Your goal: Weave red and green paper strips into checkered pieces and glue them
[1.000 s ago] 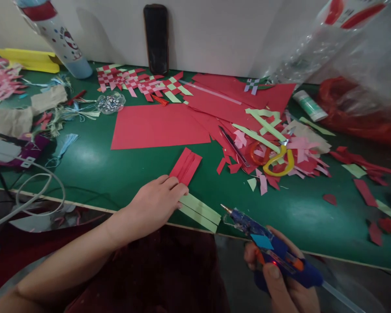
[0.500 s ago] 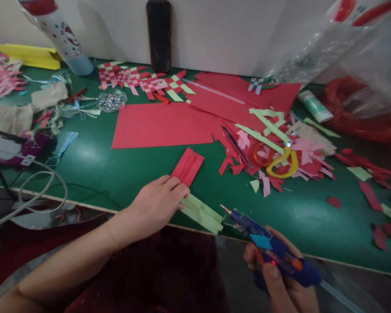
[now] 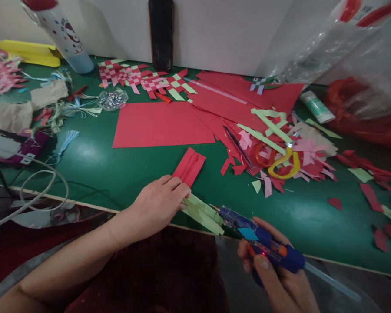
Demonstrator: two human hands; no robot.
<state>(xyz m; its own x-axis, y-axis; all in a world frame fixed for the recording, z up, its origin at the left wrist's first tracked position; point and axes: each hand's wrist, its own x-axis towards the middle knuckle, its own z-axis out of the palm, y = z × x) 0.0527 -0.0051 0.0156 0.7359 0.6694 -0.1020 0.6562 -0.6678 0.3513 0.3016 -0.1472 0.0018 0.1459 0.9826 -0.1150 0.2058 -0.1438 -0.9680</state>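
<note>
My left hand [image 3: 158,204] lies on the green table [image 3: 117,174] near its front edge, fingers curled down onto the crossing of red paper strips [image 3: 189,165] and light green paper strips [image 3: 203,214]. My right hand [image 3: 273,274] is wrapped round a blue hot glue gun [image 3: 260,241] with an orange trigger. The gun's nozzle touches or nearly touches the right end of the green strips.
A red paper sheet [image 3: 163,124] lies in the middle. Yellow-and-orange scissors [image 3: 278,161] sit in a heap of paper scraps at right. Woven paper pieces [image 3: 140,78], a phone [image 3: 161,32] against the wall, a bottle [image 3: 65,34], a glue tube [image 3: 317,106] and a cable [image 3: 35,191] surround it.
My right hand has moved the glue gun left, bringing its nozzle to the green strips. My left hand has stayed on the strips.
</note>
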